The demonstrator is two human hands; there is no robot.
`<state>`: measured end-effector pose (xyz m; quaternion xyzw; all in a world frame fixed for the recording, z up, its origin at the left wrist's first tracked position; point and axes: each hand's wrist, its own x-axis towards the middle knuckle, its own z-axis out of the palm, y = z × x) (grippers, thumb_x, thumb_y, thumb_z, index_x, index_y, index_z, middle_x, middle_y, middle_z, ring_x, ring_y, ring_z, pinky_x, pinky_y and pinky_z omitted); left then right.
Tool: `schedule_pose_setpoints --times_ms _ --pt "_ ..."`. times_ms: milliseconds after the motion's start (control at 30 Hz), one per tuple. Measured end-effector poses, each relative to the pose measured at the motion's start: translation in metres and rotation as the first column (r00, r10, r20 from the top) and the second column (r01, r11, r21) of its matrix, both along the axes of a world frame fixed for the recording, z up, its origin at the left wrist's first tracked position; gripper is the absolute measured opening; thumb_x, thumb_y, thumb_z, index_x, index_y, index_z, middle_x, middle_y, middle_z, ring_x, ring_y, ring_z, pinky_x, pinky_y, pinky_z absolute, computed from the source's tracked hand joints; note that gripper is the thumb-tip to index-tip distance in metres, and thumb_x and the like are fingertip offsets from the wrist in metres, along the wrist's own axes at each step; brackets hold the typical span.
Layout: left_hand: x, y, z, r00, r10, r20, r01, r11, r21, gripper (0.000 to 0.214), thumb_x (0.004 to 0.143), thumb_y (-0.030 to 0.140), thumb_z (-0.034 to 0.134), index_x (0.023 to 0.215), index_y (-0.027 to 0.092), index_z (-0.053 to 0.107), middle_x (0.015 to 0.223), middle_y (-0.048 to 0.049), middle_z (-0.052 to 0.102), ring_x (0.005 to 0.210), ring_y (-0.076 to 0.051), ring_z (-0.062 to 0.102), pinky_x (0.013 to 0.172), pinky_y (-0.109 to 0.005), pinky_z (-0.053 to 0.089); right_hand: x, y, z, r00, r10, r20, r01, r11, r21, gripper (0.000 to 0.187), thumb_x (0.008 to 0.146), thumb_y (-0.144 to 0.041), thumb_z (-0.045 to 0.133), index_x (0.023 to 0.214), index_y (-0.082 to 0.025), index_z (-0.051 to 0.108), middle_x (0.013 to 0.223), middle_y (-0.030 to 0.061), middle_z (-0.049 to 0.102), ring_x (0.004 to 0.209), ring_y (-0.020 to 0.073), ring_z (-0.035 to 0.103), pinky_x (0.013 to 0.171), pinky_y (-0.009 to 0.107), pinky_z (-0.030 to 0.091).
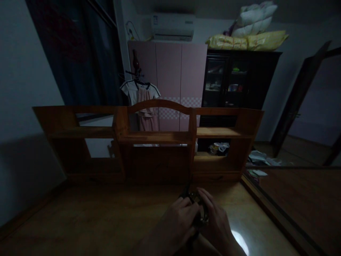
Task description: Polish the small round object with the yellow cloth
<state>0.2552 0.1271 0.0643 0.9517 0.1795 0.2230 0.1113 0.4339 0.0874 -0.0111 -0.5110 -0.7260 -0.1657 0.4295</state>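
Observation:
Low in the dim head view, my left hand point(178, 222) and my right hand point(217, 220) meet over the wooden desk top point(93, 220). Both are curled round a small dark object with a shiny ring-like part point(198, 202), too dark to name. The fingers of both hands press on it from either side. It sits just in front of the wooden shelf unit point(154, 138) that stands at the back of the desk.
The shelf unit holds small items in its lower right bay point(220, 147). Behind it stand a pink wardrobe point(173, 78), a dark glass cabinet point(234, 81) with bedding bundles on top, and hanging clothes point(142, 99). A bed board edge point(279, 220) runs along the right.

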Motion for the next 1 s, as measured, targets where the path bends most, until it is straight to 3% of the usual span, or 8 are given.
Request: schedule_pose_setpoints --times_ms 300,500,633,700,733,833,900,1000 --pt "0.006 -0.001 -0.021 0.996 0.043 0.079 -0.019 0.958 -0.287 0.045 0.074 0.004 0.057 0.109 0.027 0.044 0.102 0.0021 0.062 0.094 -0.017 0.055 0.084 -0.027 0.043 0.004 0.005 -0.009 0.999 -0.032 0.031 0.032 0.999 0.02 0.066 0.079 -0.012 0.048 0.141 -0.015 0.027 0.134 0.0161 0.047 0.113 0.0261 0.056 0.078 0.035 0.058" --pt "0.001 -0.018 0.004 0.979 0.144 0.147 -0.042 0.84 -0.541 0.037 0.076 0.022 0.063 0.108 0.026 0.044 0.103 0.0003 0.063 0.093 -0.017 0.06 0.081 -0.027 0.044 0.004 0.001 -0.005 0.996 -0.073 0.042 0.073 0.997 -0.012 0.062 0.083 -0.008 0.041 0.142 -0.017 0.025 0.138 0.0156 0.043 0.116 0.0252 0.055 0.079 0.035 0.057" --pt "-0.003 -0.016 0.018 0.969 0.163 0.187 -0.008 0.773 -0.635 0.02 0.089 0.032 0.046 0.106 0.023 0.043 0.087 0.0008 0.067 0.085 -0.015 0.061 0.077 -0.026 0.044 0.004 0.001 -0.003 0.994 -0.105 0.023 0.105 0.994 0.01 0.063 0.084 -0.013 0.046 0.143 -0.018 0.024 0.138 0.0149 0.043 0.117 0.0267 0.053 0.081 0.036 0.057" --pt "-0.004 -0.012 0.018 0.976 0.134 0.173 -0.006 0.806 -0.591 0.019 0.092 0.035 0.039 0.106 0.021 0.042 0.084 0.0 0.067 0.08 -0.015 0.061 0.074 -0.026 0.044 0.005 0.002 -0.003 0.993 -0.116 0.021 0.115 0.993 0.023 0.062 0.085 -0.015 0.048 0.142 -0.019 0.024 0.138 0.0145 0.043 0.118 0.0271 0.053 0.082 0.038 0.057" --pt "-0.003 -0.01 0.017 0.981 0.115 0.156 -0.017 0.852 -0.523 0.019 0.092 0.034 0.038 0.105 0.021 0.043 0.085 -0.0011 0.066 0.08 -0.015 0.061 0.074 -0.027 0.044 0.005 0.003 -0.003 0.992 -0.123 0.021 0.123 0.992 0.026 0.061 0.085 -0.014 0.048 0.142 -0.019 0.025 0.138 0.0143 0.043 0.118 0.0269 0.053 0.082 0.038 0.057" --pt "0.0 -0.008 0.007 0.996 0.04 0.078 -0.028 0.989 -0.148 0.015 0.09 0.03 0.042 0.097 0.019 0.048 0.091 -0.0054 0.064 0.085 -0.019 0.059 0.081 -0.034 0.043 0.008 0.004 -0.003 0.989 -0.146 0.021 0.146 0.989 0.028 0.058 0.086 -0.012 0.046 0.141 -0.02 0.027 0.138 0.0141 0.043 0.117 0.0261 0.054 0.08 0.037 0.058" --pt "0.003 -0.007 -0.001 1.0 -0.002 0.028 0.0 0.997 0.076 0.014 0.089 0.028 0.042 0.095 0.018 0.051 0.09 -0.0066 0.062 0.085 -0.021 0.059 0.084 -0.038 0.042 0.01 0.004 -0.002 0.988 -0.152 0.024 0.151 0.988 0.034 0.057 0.086 -0.011 0.045 0.14 -0.02 0.029 0.137 0.0137 0.044 0.117 0.0257 0.054 0.081 0.037 0.058" --pt "0.005 -0.006 -0.007 0.999 -0.024 0.023 0.019 0.978 0.208 0.018 0.091 0.028 0.039 0.095 0.016 0.052 0.088 -0.0067 0.062 0.082 -0.02 0.059 0.084 -0.039 0.042 0.01 0.005 -0.002 0.989 -0.146 0.032 0.143 0.987 0.07 0.056 0.086 -0.01 0.044 0.14 -0.021 0.03 0.136 0.0135 0.046 0.118 0.0256 0.053 0.081 0.037 0.058"
